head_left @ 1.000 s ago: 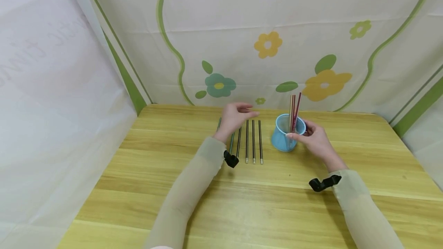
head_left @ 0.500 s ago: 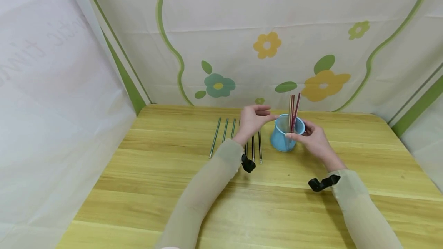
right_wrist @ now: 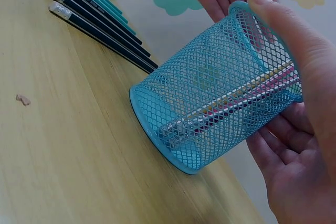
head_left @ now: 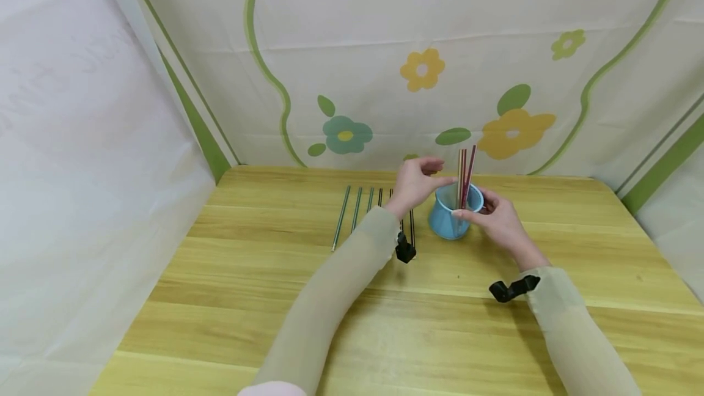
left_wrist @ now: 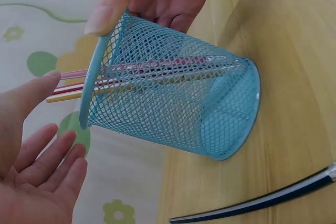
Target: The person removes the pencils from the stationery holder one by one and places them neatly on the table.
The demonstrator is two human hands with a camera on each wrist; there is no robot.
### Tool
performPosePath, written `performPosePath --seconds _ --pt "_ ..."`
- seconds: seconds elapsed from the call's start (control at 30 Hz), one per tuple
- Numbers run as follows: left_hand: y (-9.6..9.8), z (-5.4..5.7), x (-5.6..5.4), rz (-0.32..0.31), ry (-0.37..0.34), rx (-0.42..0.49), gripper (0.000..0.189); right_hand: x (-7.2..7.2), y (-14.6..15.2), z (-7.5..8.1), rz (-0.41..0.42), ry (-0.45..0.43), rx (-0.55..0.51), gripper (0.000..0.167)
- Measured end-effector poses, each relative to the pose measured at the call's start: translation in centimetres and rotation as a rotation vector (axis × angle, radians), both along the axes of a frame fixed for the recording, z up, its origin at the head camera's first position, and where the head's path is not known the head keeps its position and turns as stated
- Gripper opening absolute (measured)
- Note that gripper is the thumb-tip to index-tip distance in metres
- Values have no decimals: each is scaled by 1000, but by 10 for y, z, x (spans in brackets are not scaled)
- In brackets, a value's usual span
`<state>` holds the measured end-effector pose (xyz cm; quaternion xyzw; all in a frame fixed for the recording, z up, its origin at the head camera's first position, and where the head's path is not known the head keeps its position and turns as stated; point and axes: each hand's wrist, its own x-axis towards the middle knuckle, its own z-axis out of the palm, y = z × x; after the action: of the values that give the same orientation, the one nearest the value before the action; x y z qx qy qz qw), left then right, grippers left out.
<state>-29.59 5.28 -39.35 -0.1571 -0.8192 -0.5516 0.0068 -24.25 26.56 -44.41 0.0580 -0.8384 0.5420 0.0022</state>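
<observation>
A blue mesh pencil cup stands on the table with several red and gold pencils leaning upright inside. My right hand grips it from the right, thumb over the rim and fingers behind. My left hand hovers at the cup's left rim, fingers extended and spread. In the left wrist view its thumb lies against or very near the pencil tops; contact is unclear. Left of the cup lie three teal pencils and several black pencils with eraser ends, in a row partly covered by the left arm.
The wooden table ends at a floral fabric backdrop just behind the cup. Another white cloth hangs along the left. A small crumb lies on the tabletop in the right wrist view.
My left hand has moved right, from above the pencil row to the cup's rim, uncovering the teal pencils. The right hand and the cup have stayed in place.
</observation>
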Motion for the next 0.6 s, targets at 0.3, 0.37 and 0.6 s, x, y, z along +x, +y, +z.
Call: performPosePath --seconds 0.3,0.37,0.6 --pt "9 -5 -11 -83 -35 11 49 -4 0 -3 7 3 1 71" --pt "11 -8 -12 -92 -49 27 46 -4 0 -3 8 8 -1 69" --pt "18 -20 -13 -112 -55 59 38 -4 0 -4 7 17 -21 69"
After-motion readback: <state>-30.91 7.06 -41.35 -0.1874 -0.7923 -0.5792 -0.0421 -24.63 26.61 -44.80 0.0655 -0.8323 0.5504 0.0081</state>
